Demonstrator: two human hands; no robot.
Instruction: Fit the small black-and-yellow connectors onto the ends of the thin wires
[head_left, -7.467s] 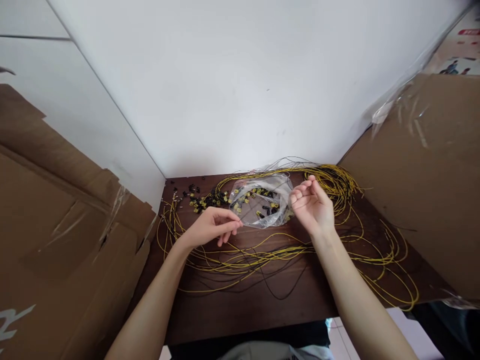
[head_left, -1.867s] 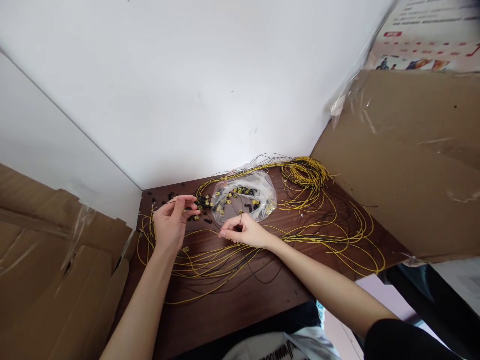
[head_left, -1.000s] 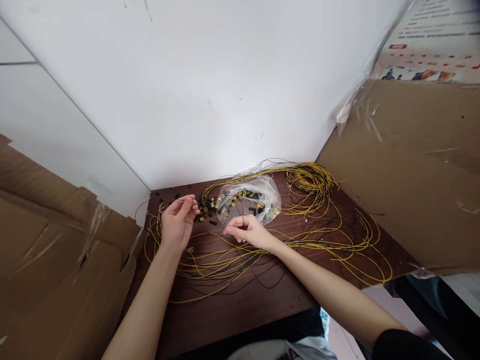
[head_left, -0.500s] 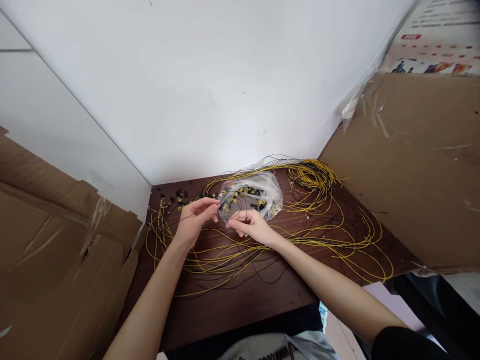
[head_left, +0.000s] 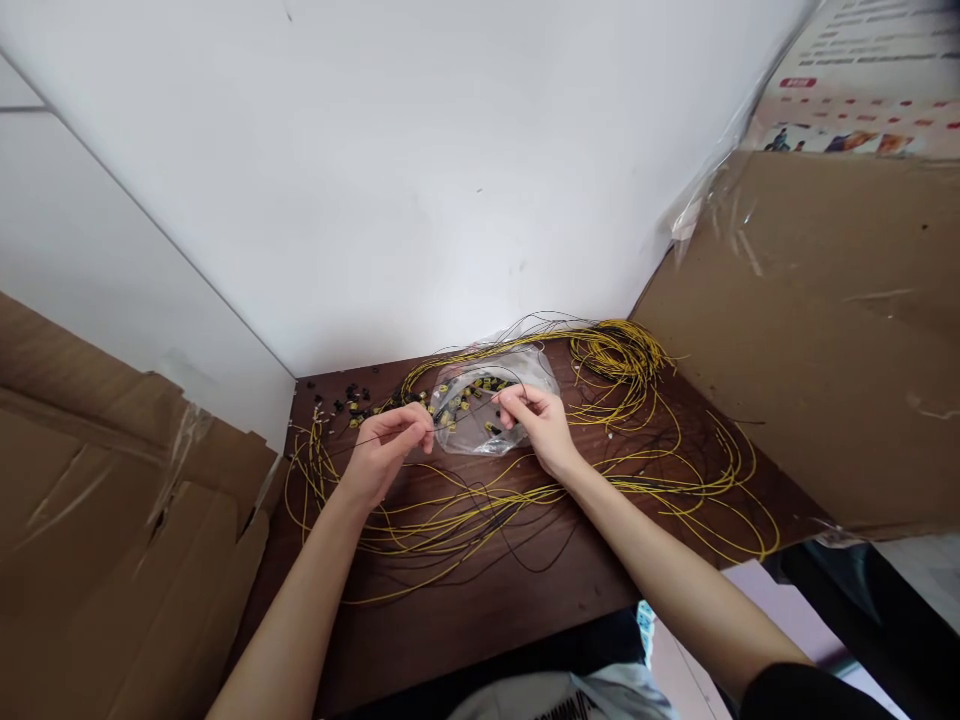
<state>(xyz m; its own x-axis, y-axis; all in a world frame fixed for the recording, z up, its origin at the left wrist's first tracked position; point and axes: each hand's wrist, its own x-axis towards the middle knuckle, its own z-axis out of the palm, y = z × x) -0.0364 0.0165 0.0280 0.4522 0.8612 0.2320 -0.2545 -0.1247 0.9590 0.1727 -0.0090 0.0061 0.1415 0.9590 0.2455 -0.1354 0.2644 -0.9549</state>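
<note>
The person's left hand (head_left: 386, 450) and right hand (head_left: 541, 428) are bare, and the 2 forearms (head_left: 304, 590) are bare also. On the right side there is 1 black sleeve (head_left: 784, 692), with a curved hem. At the bottom, 1 pale grey garment (head_left: 491, 698) carries black printed letters (head_left: 578, 703); it is perhaps the front of a shirt, cut off below.

White wall (head_left: 390, 190) behind, ragged cardboard (head_left: 97, 520) at left, cardboard panel (head_left: 802, 330) at right, printed sheet (head_left: 870, 100) above it

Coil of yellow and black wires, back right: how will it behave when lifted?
The coil would likely flop, being thin, loosely looped wire. It may tangle or snag, since its loops cross and ends trail outward.
</note>
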